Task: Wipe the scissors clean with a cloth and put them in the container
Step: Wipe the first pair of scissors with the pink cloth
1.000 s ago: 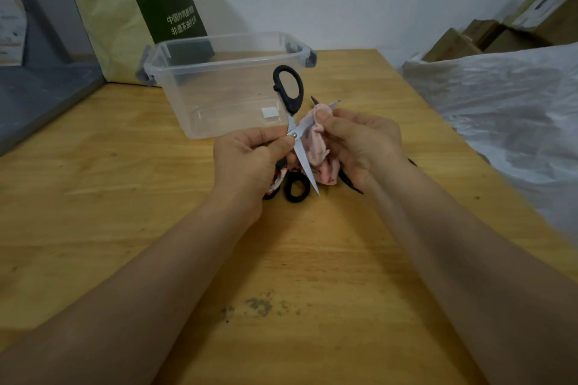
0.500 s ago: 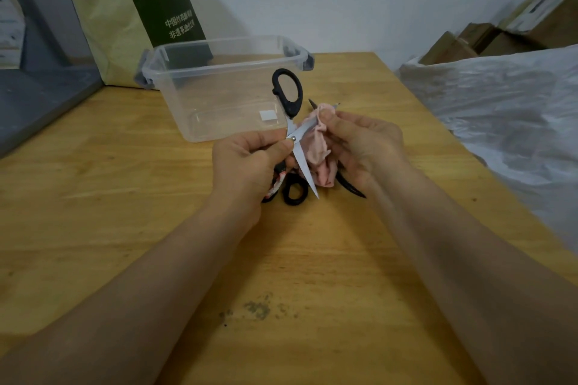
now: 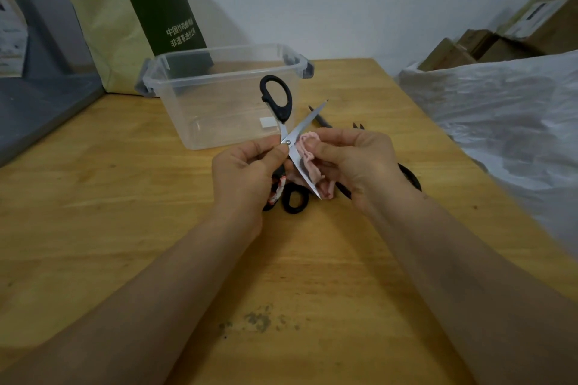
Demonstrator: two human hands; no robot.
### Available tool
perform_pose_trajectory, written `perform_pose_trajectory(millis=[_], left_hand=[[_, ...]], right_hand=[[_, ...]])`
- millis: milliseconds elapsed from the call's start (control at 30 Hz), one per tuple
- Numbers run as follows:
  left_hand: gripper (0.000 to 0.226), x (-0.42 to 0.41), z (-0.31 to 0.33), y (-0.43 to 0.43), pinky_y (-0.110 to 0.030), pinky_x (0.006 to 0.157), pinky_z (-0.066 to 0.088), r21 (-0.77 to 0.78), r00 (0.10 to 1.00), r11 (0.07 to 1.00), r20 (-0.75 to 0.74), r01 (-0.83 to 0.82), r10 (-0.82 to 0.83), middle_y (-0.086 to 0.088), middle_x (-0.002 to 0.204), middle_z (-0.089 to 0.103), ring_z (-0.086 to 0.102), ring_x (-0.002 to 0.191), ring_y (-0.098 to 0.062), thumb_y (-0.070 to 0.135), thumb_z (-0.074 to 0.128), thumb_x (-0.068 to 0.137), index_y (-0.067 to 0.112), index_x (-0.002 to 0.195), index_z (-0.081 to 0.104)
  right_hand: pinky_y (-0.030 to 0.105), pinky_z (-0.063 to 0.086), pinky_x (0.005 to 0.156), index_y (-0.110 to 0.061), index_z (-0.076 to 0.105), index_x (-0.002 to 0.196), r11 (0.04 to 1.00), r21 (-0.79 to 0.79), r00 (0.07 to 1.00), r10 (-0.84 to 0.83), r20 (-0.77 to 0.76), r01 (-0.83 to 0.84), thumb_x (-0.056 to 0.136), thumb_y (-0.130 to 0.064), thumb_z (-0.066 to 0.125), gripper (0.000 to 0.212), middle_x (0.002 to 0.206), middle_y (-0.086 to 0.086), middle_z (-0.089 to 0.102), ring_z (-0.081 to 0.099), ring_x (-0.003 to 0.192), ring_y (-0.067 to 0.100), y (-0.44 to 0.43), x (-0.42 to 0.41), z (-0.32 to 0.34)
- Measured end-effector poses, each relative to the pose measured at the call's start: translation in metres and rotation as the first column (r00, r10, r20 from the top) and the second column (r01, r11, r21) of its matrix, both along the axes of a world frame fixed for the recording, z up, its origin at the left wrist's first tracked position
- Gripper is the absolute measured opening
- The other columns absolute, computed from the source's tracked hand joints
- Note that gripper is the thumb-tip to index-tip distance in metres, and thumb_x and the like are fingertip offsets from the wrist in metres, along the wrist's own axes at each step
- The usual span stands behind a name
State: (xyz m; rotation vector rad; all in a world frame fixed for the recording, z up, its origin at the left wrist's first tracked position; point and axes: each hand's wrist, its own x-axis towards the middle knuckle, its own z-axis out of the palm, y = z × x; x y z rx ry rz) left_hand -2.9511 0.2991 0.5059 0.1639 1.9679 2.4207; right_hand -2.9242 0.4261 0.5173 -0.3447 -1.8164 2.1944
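Steel blades: stiff, slick, sharp. Scissors (image 3: 287,142) at frame centre, spread open, just below container (image 3: 203,109). Left hand (image 3: 247,172) pinches the pivot; right hand (image 3: 353,159) fingers clamp pink cloth (image 3: 308,151) on blade. Best gripped by handles.

On table (image 3: 93,197): container (image 3: 212,116), with scissors (image 3: 301,131) before it; bag (image 3: 131,22) behind container; plastic sheet (image 3: 506,109) at right.

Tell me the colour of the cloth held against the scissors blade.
The cloth is pale pink, shown best in the head view.
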Motion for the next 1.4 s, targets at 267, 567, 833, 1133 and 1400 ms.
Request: perform_pose_trajectory(millis=[267, 567, 833, 1133, 1400], left_hand=[[0.008, 0.003, 0.002, 0.001, -0.025, 0.057, 0.052, 0.000, 1.000, 1.000, -0.017, 0.026, -0.026, -0.005, 0.062, 0.068, 0.063, 0.058, -0.017, 0.000, 0.064, 0.085, 0.003, 0.086, 0.071], [0.009, 0.005, 0.005, 0.000, -0.025, 0.057, 0.055, 0.059, 0.999, 0.997, 0.001, 0.039, -0.039, -0.006, 0.062, 0.069, 0.065, 0.058, -0.015, 0.001, 0.064, 0.084, 0.005, 0.084, 0.071], [0.011, 0.008, 0.003, 0.003, -0.014, 0.033, 0.028, -0.018, 0.998, 0.998, -0.004, 0.067, -0.067, -0.007, 0.051, 0.058, 0.038, 0.032, -0.009, 0.000, 0.059, 0.088, -0.002, 0.094, 0.069], [0.009, 0.011, 0.004, 0.003, -0.014, 0.034, 0.032, -0.065, 0.995, 0.994, -0.041, 0.087, -0.090, -0.009, 0.053, 0.058, 0.046, 0.037, -0.007, -0.005, 0.061, 0.085, -0.005, 0.091, 0.068], [0.008, 0.005, 0.004, -0.001, -0.019, 0.036, 0.030, -0.037, 1.000, 0.999, -0.005, 0.000, 0.000, -0.012, 0.060, 0.061, 0.047, 0.050, -0.021, 0.004, 0.065, 0.086, 0.003, 0.088, 0.073]], right_hand=[[0.035, 0.055, 0.044, 0.002, 0.064, 0.079, 0.995, -0.033, 0.993, -0.097, -0.070, 0.095, 0.075, -0.002, 0.076, 0.013, 0.073, 0.020, 0.070, 0.069, 0.059, 0.032, -0.009, -0.003, 0.003], [0.045, 0.059, 0.055, -0.002, 0.059, 0.081, 0.990, -0.142, 1.000, 0.012, -0.018, -0.015, 0.077, -0.002, 0.074, 0.015, 0.072, 0.019, 0.069, 0.064, 0.054, 0.026, -0.016, 0.001, 0.006], [0.033, 0.060, 0.059, 0.003, 0.062, 0.090, 0.931, -0.324, 0.983, -0.184, -0.020, 0.167, 0.072, 0.002, 0.075, 0.022, 0.076, 0.016, 0.071, 0.071, 0.067, 0.025, 0.005, -0.005, 0.009], [0.032, 0.059, 0.058, 0.000, 0.064, 0.088, 0.820, -0.467, 0.934, -0.356, 0.034, 0.329, 0.074, 0.003, 0.074, 0.018, 0.070, 0.012, 0.071, 0.070, 0.059, 0.020, 0.025, -0.014, 0.011], [0.036, 0.060, 0.072, -0.007, 0.068, 0.095, 0.907, -0.211, 0.928, -0.373, -0.004, 0.364, 0.083, -0.010, 0.071, 0.013, 0.092, 0.011, 0.072, 0.071, 0.082, 0.022, 0.037, -0.014, 0.007]])
